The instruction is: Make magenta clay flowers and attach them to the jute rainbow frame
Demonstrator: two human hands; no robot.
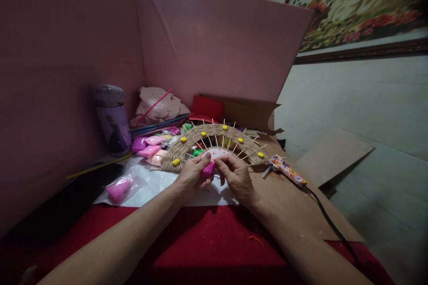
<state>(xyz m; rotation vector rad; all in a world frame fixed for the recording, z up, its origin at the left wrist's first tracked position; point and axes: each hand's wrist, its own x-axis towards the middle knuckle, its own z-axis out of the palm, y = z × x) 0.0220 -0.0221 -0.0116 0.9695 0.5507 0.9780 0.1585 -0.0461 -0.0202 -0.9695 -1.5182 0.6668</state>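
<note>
Just below the frame's centre, our left hand (192, 176), curled, grips the magenta lump (207, 170); our right hand (239, 179), nearly closed, pinches its edge. It seems light, soft; we should hold its sides gently.

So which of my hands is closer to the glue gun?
Your right. The right hand is left of the glue gun, not touching it; the left hand, holding a bright pink lump, is farther left.
</note>
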